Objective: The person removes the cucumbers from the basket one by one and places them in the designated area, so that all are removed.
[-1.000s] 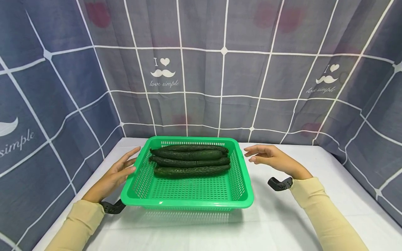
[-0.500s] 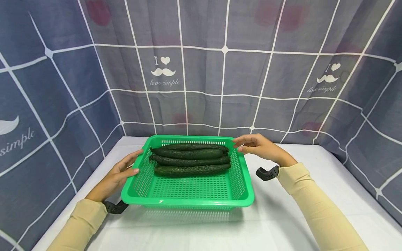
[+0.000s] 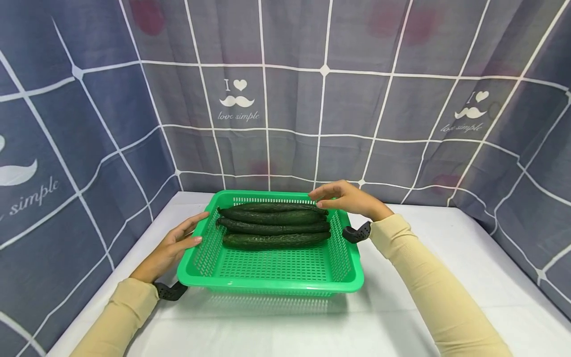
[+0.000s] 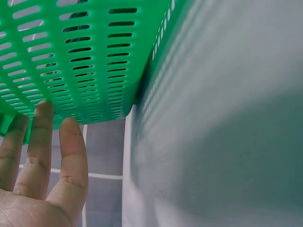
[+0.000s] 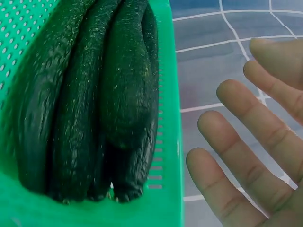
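Several long dark green cucumbers (image 3: 276, 241) lie side by side along the far half of a green perforated plastic basket (image 3: 267, 283). At the basket's left rim is my left hand (image 3: 167, 250), with its thumb at the rim. In the left wrist view its fingers (image 4: 73, 151) are extended beside the basket's outer wall. My right hand (image 3: 345, 198) hovers over the far right corner, above the cucumbers' right ends. The right wrist view shows its fingers (image 5: 246, 165) spread and slightly bent, with nothing held. Part of the cucumbers' right ends is hidden behind this hand in the head view.
The basket stands on a white-covered table (image 3: 401, 297). A grey-blue curtain (image 3: 290, 99) with white grid lines hangs behind the table and along both sides. Each wrist wears a black camera mount (image 3: 357, 232).
My right hand has moved left, from beside the basket to above its far right corner. My left hand has come slightly closer to the left rim. The cucumbers stay put.
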A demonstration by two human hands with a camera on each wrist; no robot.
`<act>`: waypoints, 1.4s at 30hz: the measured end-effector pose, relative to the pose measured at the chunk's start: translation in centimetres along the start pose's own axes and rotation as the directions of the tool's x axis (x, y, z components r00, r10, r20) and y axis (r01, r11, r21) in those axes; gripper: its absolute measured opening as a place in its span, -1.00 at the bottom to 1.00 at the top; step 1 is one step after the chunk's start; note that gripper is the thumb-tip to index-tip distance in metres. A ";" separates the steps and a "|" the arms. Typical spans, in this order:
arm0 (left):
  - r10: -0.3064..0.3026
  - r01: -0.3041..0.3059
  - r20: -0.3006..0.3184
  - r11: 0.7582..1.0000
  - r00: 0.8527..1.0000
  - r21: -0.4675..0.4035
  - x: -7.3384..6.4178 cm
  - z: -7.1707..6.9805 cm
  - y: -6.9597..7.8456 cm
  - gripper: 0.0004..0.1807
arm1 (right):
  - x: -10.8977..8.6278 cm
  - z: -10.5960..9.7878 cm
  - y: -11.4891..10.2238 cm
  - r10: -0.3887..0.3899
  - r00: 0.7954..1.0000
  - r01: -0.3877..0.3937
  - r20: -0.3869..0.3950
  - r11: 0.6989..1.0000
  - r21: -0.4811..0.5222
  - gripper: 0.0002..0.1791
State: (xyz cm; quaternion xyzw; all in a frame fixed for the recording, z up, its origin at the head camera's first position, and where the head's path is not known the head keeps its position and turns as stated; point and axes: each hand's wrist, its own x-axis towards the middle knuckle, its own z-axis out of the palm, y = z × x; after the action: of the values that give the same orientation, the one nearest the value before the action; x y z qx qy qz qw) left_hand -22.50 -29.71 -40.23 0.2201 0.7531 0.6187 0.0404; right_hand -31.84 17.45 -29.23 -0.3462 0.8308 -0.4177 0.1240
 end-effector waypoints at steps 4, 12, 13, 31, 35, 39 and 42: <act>0.000 0.000 0.005 1.000 1.000 -0.005 0.1 0.0 0.0 -0.28 | 1.1 0.5 0.0 0.024 1.000 -0.023 -0.007 1.000 0.020 -0.58; 0.000 0.000 0.005 1.000 1.000 -0.014 0.1 -0.1 -0.2 -0.29 | 3.0 1.5 0.5 0.039 0.999 -0.038 -0.009 0.998 0.056 -0.55; -0.004 0.004 0.003 1.000 1.000 -0.012 0.1 -0.1 -0.2 -0.29 | 3.2 1.6 0.5 0.043 0.999 -0.043 -0.010 0.997 0.058 -0.55; -0.012 0.012 -0.010 1.000 1.000 -0.003 0.2 -0.2 -0.4 -0.30 | 6.6 4.1 -0.3 -0.004 0.999 -0.001 0.037 0.993 0.117 -0.55; -0.012 0.012 -0.011 1.000 1.000 0.000 0.2 -0.2 -0.5 -0.30 | 7.1 4.8 -0.2 -0.012 0.999 0.006 0.041 0.990 0.140 -0.56; -0.009 0.009 -0.013 1.000 1.000 -0.019 0.3 -0.1 -0.5 -0.30 | 7.4 5.5 0.1 -0.013 1.000 0.009 0.024 0.988 0.155 -0.58; -0.008 0.008 -0.015 1.000 1.000 -0.023 0.3 -0.1 -0.5 -0.30 | 7.5 5.8 0.3 -0.003 1.000 0.001 0.013 0.988 0.151 -0.60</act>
State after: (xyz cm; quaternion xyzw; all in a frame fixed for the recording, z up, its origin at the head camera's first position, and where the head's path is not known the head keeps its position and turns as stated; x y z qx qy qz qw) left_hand -22.96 -29.76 -40.66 0.2120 0.7471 0.6287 0.0398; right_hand -34.60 8.97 -32.46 -0.3395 0.7955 -0.4775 0.1549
